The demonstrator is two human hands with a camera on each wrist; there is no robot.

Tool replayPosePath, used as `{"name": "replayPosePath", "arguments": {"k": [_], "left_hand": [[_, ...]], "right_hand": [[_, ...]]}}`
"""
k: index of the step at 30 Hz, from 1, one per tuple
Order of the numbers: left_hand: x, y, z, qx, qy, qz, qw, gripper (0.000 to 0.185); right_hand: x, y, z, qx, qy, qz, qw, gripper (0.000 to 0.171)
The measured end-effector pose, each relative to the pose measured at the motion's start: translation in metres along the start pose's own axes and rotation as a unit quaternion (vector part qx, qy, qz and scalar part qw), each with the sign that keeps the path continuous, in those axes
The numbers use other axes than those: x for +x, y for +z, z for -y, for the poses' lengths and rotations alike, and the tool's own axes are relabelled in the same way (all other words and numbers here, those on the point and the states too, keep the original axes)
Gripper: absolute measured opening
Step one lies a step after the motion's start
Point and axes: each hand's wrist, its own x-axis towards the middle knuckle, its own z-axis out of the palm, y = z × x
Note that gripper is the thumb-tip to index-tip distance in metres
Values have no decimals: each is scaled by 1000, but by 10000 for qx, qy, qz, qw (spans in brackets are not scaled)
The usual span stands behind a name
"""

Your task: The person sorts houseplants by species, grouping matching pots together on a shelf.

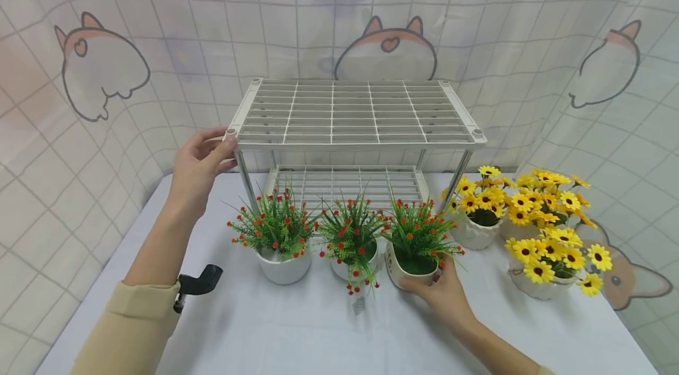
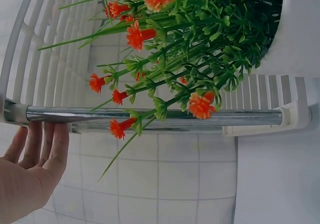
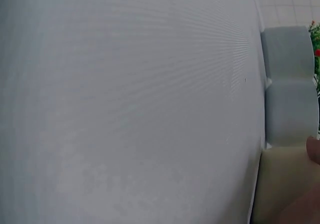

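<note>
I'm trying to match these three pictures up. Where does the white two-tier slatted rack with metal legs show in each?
Head: the white two-tier slatted rack stands centre, at the table's back; the left hand touches its front left corner.
Left wrist: its slats and a metal leg lying across the middle, behind red flowers.
Right wrist: not in it; mostly white tabletop.
Shared landmark: the red-flowered plant in a white pot shows in head and left wrist views.

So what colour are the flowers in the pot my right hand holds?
Red-orange flowers, green leaves; head view.

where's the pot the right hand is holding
In the head view the red-flower pot stands on the table, rightmost of three red-flower pots in front of the white rack, gripped by the right hand.
</note>
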Motion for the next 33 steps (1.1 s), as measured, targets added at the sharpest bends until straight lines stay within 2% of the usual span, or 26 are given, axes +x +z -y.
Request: {"name": "replayPosePath", "arguments": {"k": [7, 10, 14, 18, 24, 33], "left_hand": [[-1, 1, -1, 9, -4, -44, 10000, 44], [-1, 1, -1, -16, 13, -40, 10000, 43], [0, 1, -1, -12, 39, -23, 10000, 44], [0, 1, -1, -56, 39, -43, 10000, 43], [-1, 4, -3, -20, 4, -36, 10000, 43], [-1, 3, -2, 19, -30, -34, 10000, 43]], "right_hand": [[2, 8, -1, -55, -631, -269, 9976, 104], [-1, 9, 1, -134, -752, -491, 9959, 99], [-4, 8, 2, -180, -643, -676, 9955, 96], [-3, 9, 1, -104, -543, -694, 9961, 100], [-5, 3, 4, -404, -440, -784, 9951, 98], [-11, -14, 7, -758, -93, -676, 9948, 92]]}}
